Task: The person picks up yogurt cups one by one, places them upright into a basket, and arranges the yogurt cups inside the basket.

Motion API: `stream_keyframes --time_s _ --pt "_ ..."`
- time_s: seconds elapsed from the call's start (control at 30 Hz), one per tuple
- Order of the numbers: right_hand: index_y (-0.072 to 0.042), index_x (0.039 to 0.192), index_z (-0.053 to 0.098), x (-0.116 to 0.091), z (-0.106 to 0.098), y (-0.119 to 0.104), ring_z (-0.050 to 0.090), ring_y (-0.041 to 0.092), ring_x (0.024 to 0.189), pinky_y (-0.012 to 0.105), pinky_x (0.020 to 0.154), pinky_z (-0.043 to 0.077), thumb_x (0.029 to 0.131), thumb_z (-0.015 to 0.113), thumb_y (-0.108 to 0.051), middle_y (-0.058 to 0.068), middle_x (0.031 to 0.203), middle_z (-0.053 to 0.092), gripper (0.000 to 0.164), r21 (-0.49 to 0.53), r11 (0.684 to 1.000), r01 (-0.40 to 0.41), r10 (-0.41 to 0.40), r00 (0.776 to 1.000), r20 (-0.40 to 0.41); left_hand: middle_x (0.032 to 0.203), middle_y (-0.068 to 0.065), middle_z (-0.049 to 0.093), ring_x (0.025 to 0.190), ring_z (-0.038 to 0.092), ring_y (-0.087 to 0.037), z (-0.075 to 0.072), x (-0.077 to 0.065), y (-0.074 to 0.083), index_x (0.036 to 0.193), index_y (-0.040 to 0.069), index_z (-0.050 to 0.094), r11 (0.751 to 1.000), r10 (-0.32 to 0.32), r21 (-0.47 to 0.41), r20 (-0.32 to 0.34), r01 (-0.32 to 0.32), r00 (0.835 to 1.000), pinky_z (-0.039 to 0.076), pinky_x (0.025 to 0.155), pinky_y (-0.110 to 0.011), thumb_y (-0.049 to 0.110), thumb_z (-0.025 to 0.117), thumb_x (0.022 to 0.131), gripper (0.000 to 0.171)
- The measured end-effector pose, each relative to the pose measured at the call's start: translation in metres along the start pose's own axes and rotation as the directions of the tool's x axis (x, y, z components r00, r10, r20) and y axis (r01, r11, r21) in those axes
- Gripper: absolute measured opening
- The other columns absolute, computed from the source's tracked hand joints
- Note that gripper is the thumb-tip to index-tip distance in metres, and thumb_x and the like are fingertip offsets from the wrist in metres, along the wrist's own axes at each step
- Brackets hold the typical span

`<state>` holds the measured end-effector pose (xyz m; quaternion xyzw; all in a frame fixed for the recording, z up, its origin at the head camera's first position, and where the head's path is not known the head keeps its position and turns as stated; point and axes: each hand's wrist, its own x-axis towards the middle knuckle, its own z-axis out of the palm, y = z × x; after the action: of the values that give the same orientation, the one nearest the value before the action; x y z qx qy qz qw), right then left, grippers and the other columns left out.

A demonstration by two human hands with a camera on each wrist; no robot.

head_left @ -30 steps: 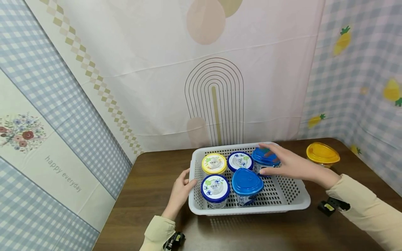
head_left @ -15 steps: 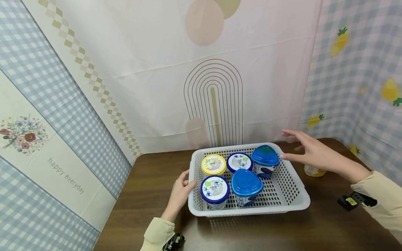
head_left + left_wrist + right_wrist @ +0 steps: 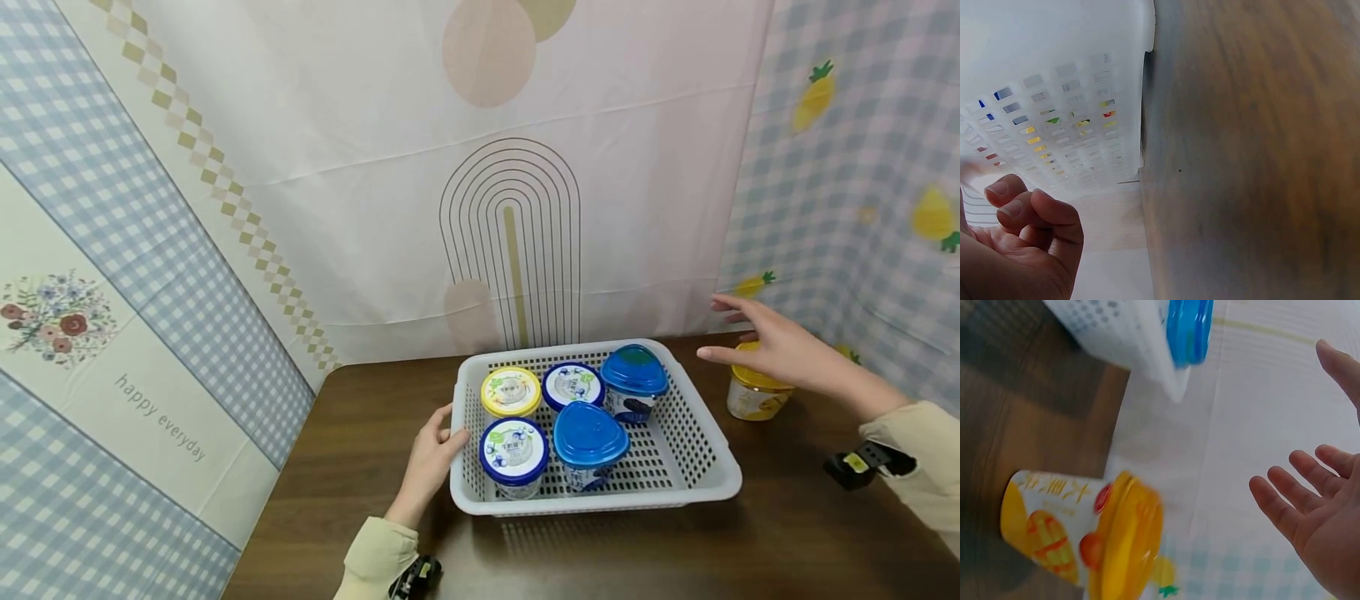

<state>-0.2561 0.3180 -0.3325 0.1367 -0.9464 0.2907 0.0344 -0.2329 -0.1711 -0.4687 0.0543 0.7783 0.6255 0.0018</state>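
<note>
A white plastic basket [image 3: 592, 502] holds several lidded cups. At its left end my left hand [image 3: 429, 458] grips the rim, thumb over the edge; the left wrist view shows the curled fingers [image 3: 1060, 240] by the perforated wall. My right hand [image 3: 780, 346], fingers spread and holding nothing, hovers over a yellow-lidded cup [image 3: 756, 402] right of the basket. In the right wrist view this cup [image 3: 1054, 525] has a mango print, and the hand [image 3: 1329, 519] is apart from it. Two cups with blue triangular lids [image 3: 591, 435] [image 3: 633, 369] stand in the basket.
Also in the basket are a yellow round-lidded cup [image 3: 511, 392] and two with white-and-blue round lids [image 3: 573, 386] [image 3: 514, 451]. The basket's right part shows bare slotted floor. Brown wooden table [image 3: 360, 417] lies beneath; a patterned cloth [image 3: 637, 208] hangs behind.
My right hand has left the rear blue-lidded cup in the basket and moved right, to above the yellow-lidded cup on the table. The left hand has stayed at the rim.
</note>
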Motion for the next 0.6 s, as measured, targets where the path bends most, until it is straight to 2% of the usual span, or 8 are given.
stream_keyframes --time_s 0.17,0.3,0.6 --pt "0.006 0.156 0.018 0.007 -0.008 0.019 0.038 0.053 0.130 0.069 0.098 0.039 0.093 0.071 -0.044 0.036 0.149 0.030 0.096 -0.003 0.999 -0.037 0.037 0.999 -0.003 0.089 -0.020 0.074 0.078 0.074 -0.027 -0.001 0.000 0.000 0.149 -0.001 0.042 1.000 0.003 -0.006 0.005 -0.003 1.000 0.061 0.068 -0.040 0.016 0.064 0.093 0.062" --pt "0.009 0.155 0.019 0.012 -0.012 0.033 0.038 0.054 0.129 0.069 0.097 0.040 0.093 0.071 -0.043 0.036 0.149 0.031 0.096 -0.002 0.999 -0.036 0.036 0.999 -0.008 0.088 -0.019 0.074 0.078 0.074 -0.027 0.000 0.000 0.000 0.149 0.000 0.042 1.000 -0.004 -0.004 0.002 0.004 1.000 0.061 0.068 -0.041 0.016 0.064 0.093 0.062" --pt "0.013 0.154 0.016 0.017 -0.023 0.049 0.031 0.058 0.132 0.071 0.099 0.034 0.094 0.069 -0.044 0.042 0.148 0.029 0.098 -0.014 0.997 -0.070 0.070 0.998 0.001 0.092 -0.021 0.074 0.080 0.074 -0.030 0.001 -0.001 0.002 0.148 0.000 0.043 1.000 -0.014 -0.009 -0.002 0.014 1.000 0.061 0.068 -0.042 0.016 0.063 0.094 0.060"
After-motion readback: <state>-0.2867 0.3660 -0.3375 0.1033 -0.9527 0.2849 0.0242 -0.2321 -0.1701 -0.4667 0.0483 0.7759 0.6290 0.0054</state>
